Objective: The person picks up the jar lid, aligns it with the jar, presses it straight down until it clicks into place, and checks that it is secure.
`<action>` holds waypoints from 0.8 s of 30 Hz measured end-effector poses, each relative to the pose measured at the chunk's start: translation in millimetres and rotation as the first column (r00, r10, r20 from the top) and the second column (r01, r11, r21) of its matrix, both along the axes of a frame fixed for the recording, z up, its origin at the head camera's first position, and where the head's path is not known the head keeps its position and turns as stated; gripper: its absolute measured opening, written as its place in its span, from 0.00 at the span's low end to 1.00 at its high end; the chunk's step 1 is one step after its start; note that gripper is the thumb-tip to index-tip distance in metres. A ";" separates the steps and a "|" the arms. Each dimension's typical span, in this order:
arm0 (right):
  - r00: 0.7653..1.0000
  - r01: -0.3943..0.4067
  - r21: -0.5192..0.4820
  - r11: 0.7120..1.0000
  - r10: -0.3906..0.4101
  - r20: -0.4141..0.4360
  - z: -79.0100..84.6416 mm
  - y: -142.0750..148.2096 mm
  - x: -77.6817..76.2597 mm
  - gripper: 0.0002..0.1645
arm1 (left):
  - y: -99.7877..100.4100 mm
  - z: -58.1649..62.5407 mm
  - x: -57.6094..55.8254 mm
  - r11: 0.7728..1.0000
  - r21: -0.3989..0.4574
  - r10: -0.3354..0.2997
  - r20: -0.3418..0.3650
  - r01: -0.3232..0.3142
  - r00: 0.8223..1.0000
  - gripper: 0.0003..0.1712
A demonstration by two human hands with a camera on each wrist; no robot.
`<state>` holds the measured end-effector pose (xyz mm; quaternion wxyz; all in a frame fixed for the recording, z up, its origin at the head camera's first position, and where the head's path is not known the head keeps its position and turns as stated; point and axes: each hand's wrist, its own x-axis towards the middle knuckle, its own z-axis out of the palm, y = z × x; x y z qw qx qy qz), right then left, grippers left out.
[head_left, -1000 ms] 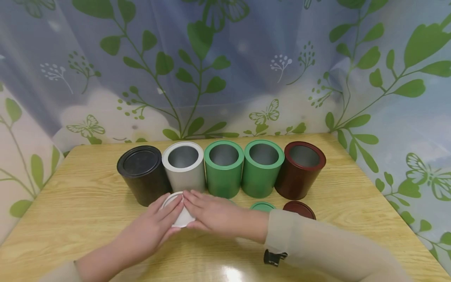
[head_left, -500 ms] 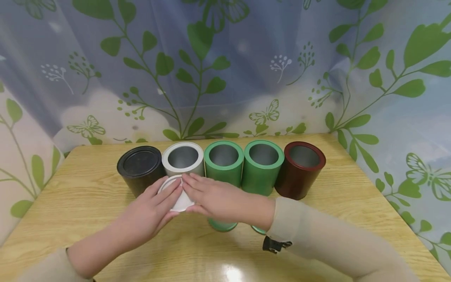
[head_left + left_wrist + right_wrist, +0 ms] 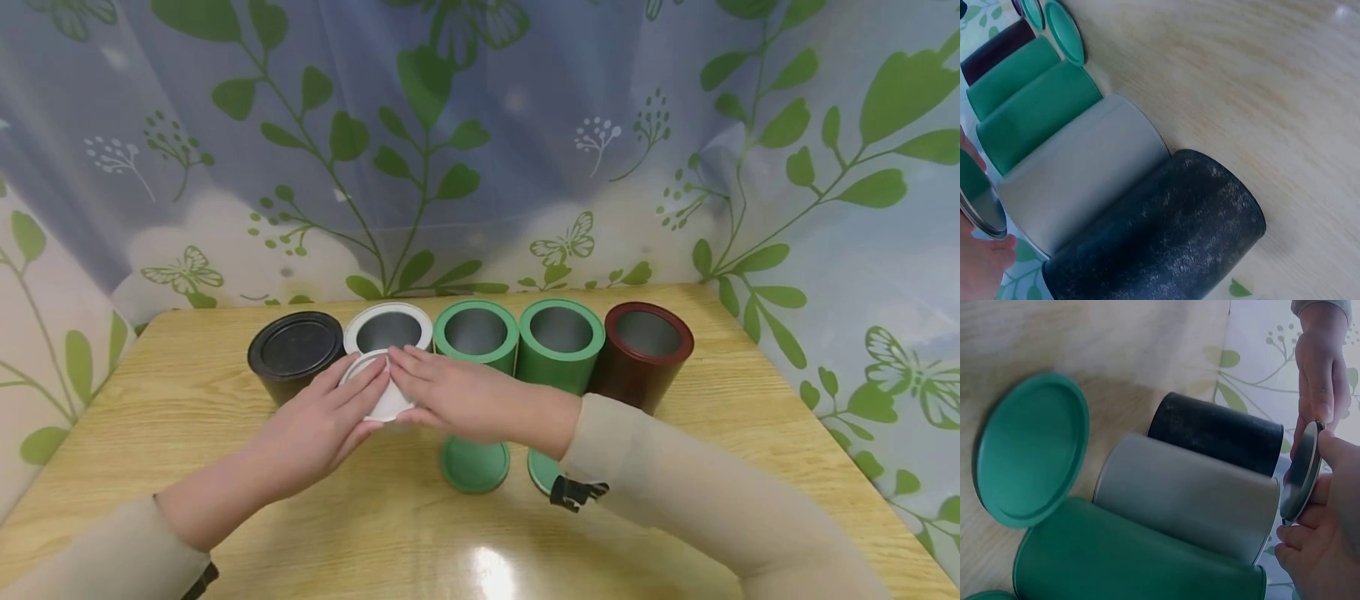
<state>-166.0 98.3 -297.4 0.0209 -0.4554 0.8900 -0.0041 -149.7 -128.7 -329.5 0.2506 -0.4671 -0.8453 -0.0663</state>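
Observation:
A round white lid [image 3: 392,404] is held between both hands in front of and above the open white can [image 3: 351,333]. My left hand [image 3: 322,421] grips its left edge, fingers over the top and thumb at the near rim. My right hand [image 3: 465,398] holds the right edge the same way, fingertips meeting the left hand's at the far side. From the right wrist view, the lid [image 3: 1302,478] shows its shiny underside beyond the mouth of the pale can [image 3: 1191,500], with fingers below its edge. The left wrist view catches only part of the lid [image 3: 985,209].
To the left of the white can stands a black can [image 3: 296,350] with its top covered. Two open green cans [image 3: 480,354] and an open dark red can [image 3: 637,371] continue the row rightward. Green lids [image 3: 475,468] lie on the wooden table [image 3: 375,533]; a leafy curtain [image 3: 480,208] hangs behind.
Both hands have carried the white lid away from me and upward, toward the white can's rim. The green lids on the table have come into fuller view; the cans stay put.

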 end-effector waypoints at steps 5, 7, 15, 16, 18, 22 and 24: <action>1.000 -0.008 -0.013 1.000 0.008 -0.006 1.2 -1.0 -11.9 0.38 | -1.7 3.1 -9.6 0.999 -0.036 0.016 0.059 -0.014 0.998 0.38; 1.000 0.001 -0.012 1.000 -0.001 0.007 2.0 -1.8 -16.2 0.38 | -2.6 4.2 -13.3 0.998 -0.059 0.029 0.102 -0.023 0.994 0.36; 0.995 0.054 0.021 0.998 -0.056 0.083 5.8 -3.3 -30.1 0.38 | -2.4 5.4 -30.5 0.990 -0.136 0.063 0.217 -0.034 0.974 0.30; 0.995 0.057 0.022 0.998 -0.059 0.087 6.2 -3.3 -31.3 0.38 | -2.3 6.4 -32.3 0.989 -0.143 0.064 0.222 -0.032 0.973 0.30; 0.994 0.062 0.021 0.998 -0.064 0.089 6.9 -3.4 -34.1 0.38 | -2.2 8.9 -35.8 0.988 -0.153 0.065 0.230 -0.030 0.971 0.30; 0.993 0.064 0.021 0.998 -0.066 0.099 8.6 -4.3 -41.4 0.38 | -2.7 12.4 -43.4 0.986 -0.163 0.067 0.267 -0.024 0.961 0.30; 0.991 0.066 0.026 0.997 -0.069 0.117 9.5 -4.9 -45.8 0.38 | -2.5 13.9 -46.4 0.987 -0.161 0.073 0.292 -0.026 0.954 0.30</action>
